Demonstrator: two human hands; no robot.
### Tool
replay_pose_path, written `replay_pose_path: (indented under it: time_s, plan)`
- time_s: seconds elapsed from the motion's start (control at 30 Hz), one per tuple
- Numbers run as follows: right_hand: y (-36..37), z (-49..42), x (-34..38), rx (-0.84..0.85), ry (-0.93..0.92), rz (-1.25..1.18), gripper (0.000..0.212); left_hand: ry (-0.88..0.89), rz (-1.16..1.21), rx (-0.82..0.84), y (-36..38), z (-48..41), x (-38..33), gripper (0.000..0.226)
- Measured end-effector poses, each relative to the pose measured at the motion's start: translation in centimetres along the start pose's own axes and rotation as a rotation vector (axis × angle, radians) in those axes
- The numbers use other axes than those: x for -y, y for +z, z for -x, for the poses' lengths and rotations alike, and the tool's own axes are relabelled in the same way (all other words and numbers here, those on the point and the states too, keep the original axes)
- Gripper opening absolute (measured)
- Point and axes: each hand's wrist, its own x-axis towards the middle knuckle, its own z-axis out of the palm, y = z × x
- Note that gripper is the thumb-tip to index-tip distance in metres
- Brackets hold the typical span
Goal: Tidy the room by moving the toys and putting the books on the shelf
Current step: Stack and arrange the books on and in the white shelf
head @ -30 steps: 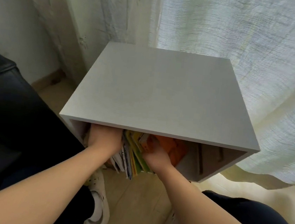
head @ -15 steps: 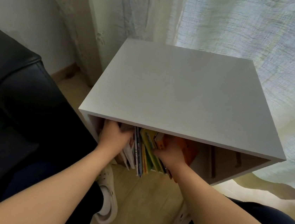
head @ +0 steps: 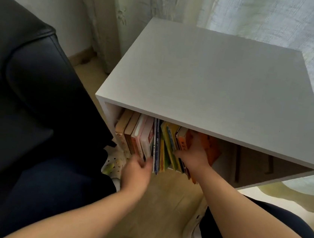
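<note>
Head camera, looking down: two bare forearms reach forward over dark trousers (head: 56, 185), white shoes (head: 192, 234) and a pale floor (head: 161, 207). The left hand (head: 136, 172) is blurred and sits at the lower front corners of the leftmost books; I cannot tell whether its fingers are apart or together. The right hand (head: 193, 154) presses on an orange book (head: 210, 150) at the right end of the row, its fingers straight along the cover. The books (head: 150, 139) stand in a row, leaning a little, in the left part of the white shelf (head: 215, 82). A black sofa (head: 29, 84) sits just left of the shelf. Pale curtains (head: 281, 19) hang behind.
</note>
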Motion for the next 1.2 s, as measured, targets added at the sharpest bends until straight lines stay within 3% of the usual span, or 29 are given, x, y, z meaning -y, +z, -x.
replay_pose_path:
  time_s: [0.07,0.1,0.17,0.27,0.4,0.57,0.73,0.9,1.2]
  plan:
    - [-0.1,-0.2,-0.2,0.001,-0.012,-0.004,0.077,0.002,-0.08,0.182,1.4,-0.3,-0.1,0.02]
    - [-0.2,-0.3,-0.3,0.0,-0.019,-0.007,0.078,-0.003,-0.078,0.229,2.1,-1.1,-0.5,0.029]
    - [-0.2,-0.6,-0.5,0.004,-0.021,-0.004,0.079,-0.035,-0.024,0.253,3.4,-3.2,-1.6,0.048]
    - [-0.5,-0.8,-0.9,0.001,-0.015,0.024,0.073,-0.188,0.116,0.209,5.5,-4.7,-2.8,0.06]
    - [-0.8,-1.2,-1.2,-0.012,-0.007,0.072,0.062,-0.178,0.247,0.126,6.0,-4.6,-2.1,0.057]
    - [-0.7,-1.8,-1.5,-0.013,-0.022,0.165,0.056,-0.103,0.045,0.316,6.0,-6.9,-1.8,0.052]
    - [-0.7,-2.1,-1.3,-0.023,-0.007,0.137,0.048,-0.11,-0.017,0.315,7.3,-8.8,-2.6,0.042]
    - [-0.3,-3.3,-2.3,-0.045,0.041,0.121,0.044,-0.251,0.204,0.384,8.3,-9.5,-2.6,0.041]
    - [-1.5,-4.1,-3.6,-0.063,0.0,0.401,0.025,-0.458,0.787,0.53,9.1,-8.8,-0.3,0.027]
